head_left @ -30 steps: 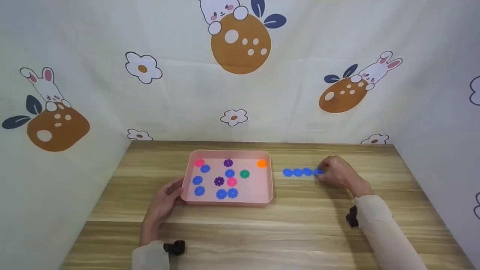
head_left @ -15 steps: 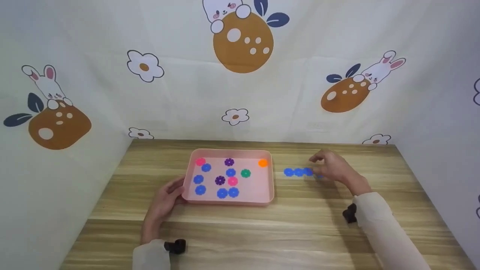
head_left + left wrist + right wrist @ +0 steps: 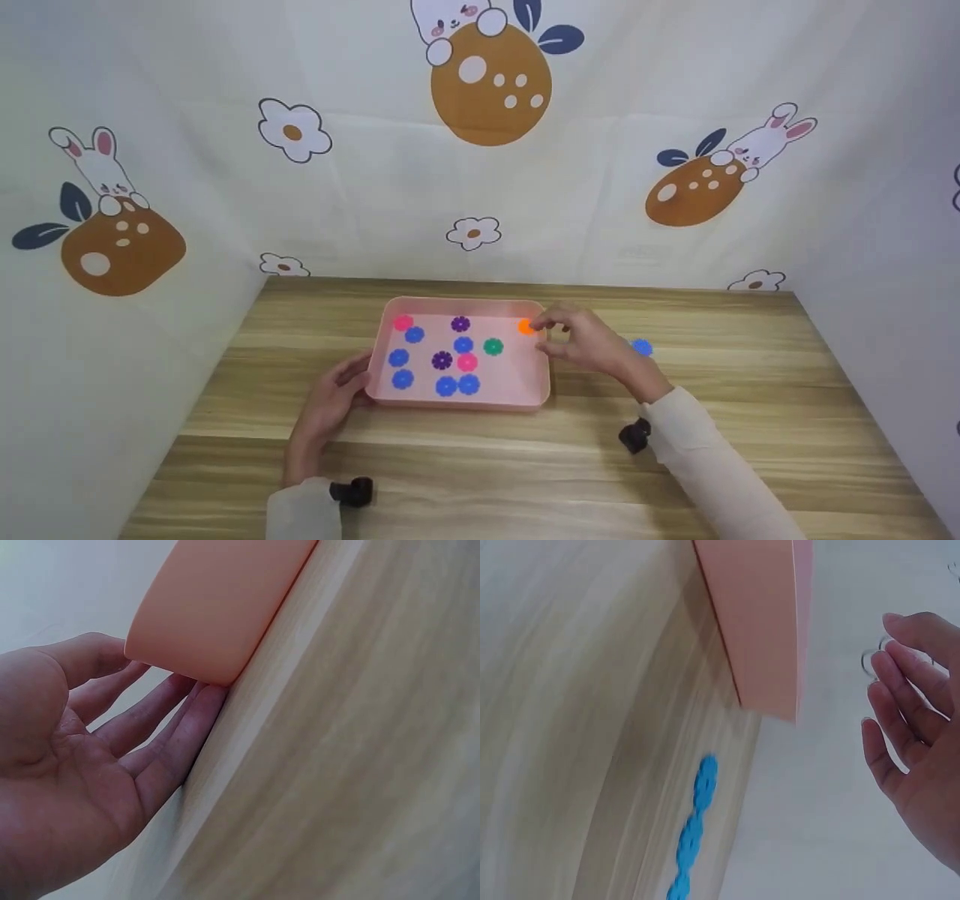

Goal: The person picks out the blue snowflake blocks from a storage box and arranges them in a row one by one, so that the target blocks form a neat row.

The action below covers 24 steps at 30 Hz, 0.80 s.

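Observation:
My left hand (image 3: 330,401) rests against the left end of a pink tray (image 3: 457,406); in the left wrist view its thumb touches the rim and its fingers touch the lower edge. Over the tray's right rim is my right hand (image 3: 589,345), thumb and fingers apart, holding nothing. Its fingertips are close to an orange flower-shaped plastic piece (image 3: 525,326) in the tray's far right corner. A row of blue flower-shaped pieces (image 3: 690,840) lies right of the tray; in the head view only its end piece (image 3: 641,347) shows past my right hand.
Inside the tray lie several blue pieces (image 3: 403,379), two purple pieces (image 3: 442,361), two pink pieces (image 3: 467,362) and a green piece (image 3: 493,346). The wooden table (image 3: 480,472) meets a patterned cloth (image 3: 375,187) behind and at both sides.
My right hand has let go of the blue piece at the row's right end and moved left to the tray's right rim. The left hand stays at the tray.

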Tool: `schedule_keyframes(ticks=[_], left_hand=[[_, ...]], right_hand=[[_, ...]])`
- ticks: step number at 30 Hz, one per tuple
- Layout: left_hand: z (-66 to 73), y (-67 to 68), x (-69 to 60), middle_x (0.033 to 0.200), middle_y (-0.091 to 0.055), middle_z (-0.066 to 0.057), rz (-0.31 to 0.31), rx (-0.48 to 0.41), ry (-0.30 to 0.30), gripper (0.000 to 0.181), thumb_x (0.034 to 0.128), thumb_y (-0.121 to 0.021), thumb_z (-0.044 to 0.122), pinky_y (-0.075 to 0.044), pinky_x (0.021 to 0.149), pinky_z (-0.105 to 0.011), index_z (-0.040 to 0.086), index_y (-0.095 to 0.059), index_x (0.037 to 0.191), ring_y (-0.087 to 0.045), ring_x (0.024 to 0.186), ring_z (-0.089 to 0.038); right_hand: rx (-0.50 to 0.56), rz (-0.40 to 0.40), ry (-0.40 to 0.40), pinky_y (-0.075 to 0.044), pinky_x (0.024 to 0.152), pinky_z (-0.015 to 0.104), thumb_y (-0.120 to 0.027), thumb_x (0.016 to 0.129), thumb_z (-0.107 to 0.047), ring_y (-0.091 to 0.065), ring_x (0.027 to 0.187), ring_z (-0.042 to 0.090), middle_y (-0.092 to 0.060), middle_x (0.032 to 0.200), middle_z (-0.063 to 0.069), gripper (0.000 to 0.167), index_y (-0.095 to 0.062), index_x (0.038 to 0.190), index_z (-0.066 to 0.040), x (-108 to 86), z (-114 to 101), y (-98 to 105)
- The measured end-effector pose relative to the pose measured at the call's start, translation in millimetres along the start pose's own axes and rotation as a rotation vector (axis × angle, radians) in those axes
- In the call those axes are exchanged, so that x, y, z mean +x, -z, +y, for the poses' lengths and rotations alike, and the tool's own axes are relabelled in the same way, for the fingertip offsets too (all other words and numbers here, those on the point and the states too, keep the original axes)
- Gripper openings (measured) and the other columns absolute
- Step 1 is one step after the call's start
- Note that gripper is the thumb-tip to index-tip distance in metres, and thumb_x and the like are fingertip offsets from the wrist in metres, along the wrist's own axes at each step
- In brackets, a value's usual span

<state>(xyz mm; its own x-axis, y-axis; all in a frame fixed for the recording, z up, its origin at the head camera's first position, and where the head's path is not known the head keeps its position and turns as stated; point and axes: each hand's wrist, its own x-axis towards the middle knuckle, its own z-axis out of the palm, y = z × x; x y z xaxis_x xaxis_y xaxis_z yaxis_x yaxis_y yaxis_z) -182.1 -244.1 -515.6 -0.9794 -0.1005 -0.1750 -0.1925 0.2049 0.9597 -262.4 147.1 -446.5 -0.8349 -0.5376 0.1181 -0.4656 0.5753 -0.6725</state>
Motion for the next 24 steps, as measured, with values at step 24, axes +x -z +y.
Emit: schedule_keyframes(ticks=[24], left_hand=[[1.3,1.7,-0.2,0.150,-0.051,-0.019,-0.010,-0.016,0.007,0.043,0.1052,-0.050,0.012,-0.060,0.088,-0.029,0.008,-0.048,0.148,-0.064,0.121,-0.027]], right_hand=[[0.124,-0.107,-0.135,-0.057,0.091,0.037,-0.081,0.084,-0.012,-0.061,0.093,0.018,-0.071,0.108,0.008,0.032,-0.073,0.114,-0.005,29.7,-35.4,-85.7]])
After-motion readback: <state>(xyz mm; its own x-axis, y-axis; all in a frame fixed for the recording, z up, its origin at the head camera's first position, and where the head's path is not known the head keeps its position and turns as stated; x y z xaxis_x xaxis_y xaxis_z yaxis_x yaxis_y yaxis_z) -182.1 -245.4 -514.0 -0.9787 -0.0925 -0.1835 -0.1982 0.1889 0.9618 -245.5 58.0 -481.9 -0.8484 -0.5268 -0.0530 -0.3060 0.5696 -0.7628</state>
